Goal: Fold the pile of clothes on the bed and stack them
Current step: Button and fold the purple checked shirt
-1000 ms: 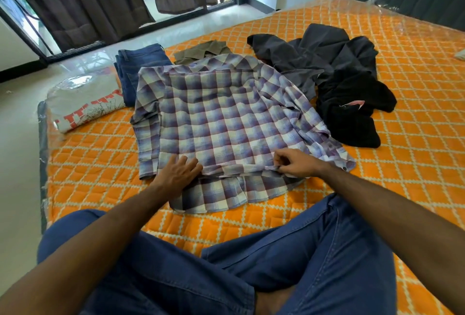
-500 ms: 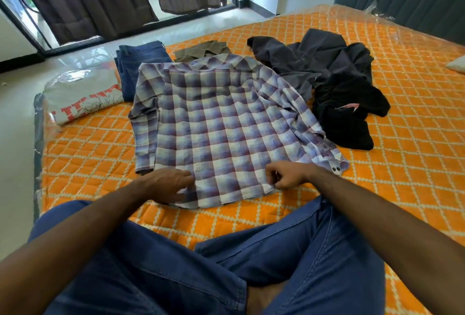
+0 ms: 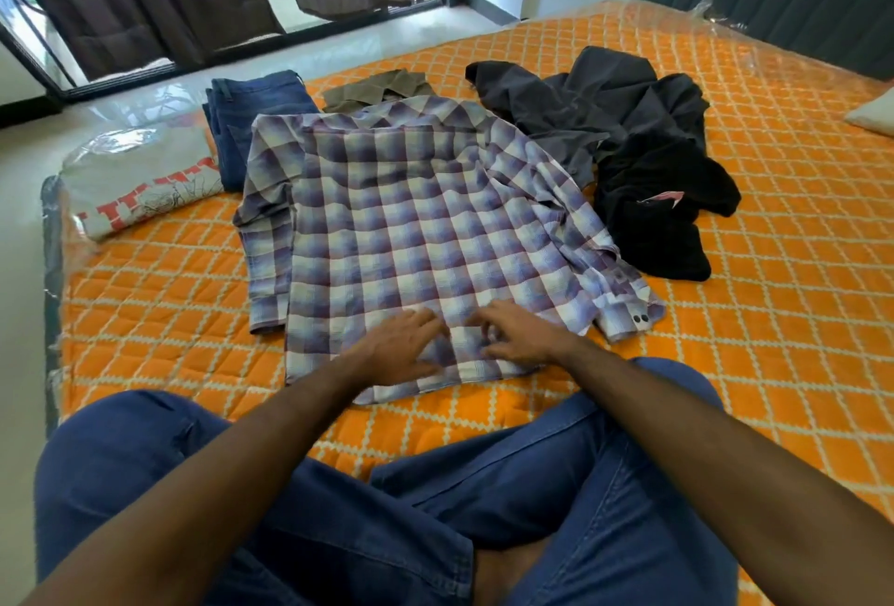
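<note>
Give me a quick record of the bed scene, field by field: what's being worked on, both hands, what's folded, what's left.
Being worked: plaid shirt, spread back-up
Left hand: flat on hem
Right hand: fingers spread on hem
Folded: jeans, grey printed tee
Unfolded: dark grey garment, black garment
Partly hidden: olive garment

A person seated on an orange quilted bed (image 3: 774,315) presses the left hand (image 3: 401,349) and right hand (image 3: 520,339), fingers spread, side by side on the near hem of a plaid shirt (image 3: 411,218). Beyond the hands lie folded jeans (image 3: 246,121) and a grey printed shirt (image 3: 140,179); beyond the right hand, dark unfolded clothes (image 3: 629,145).
</note>
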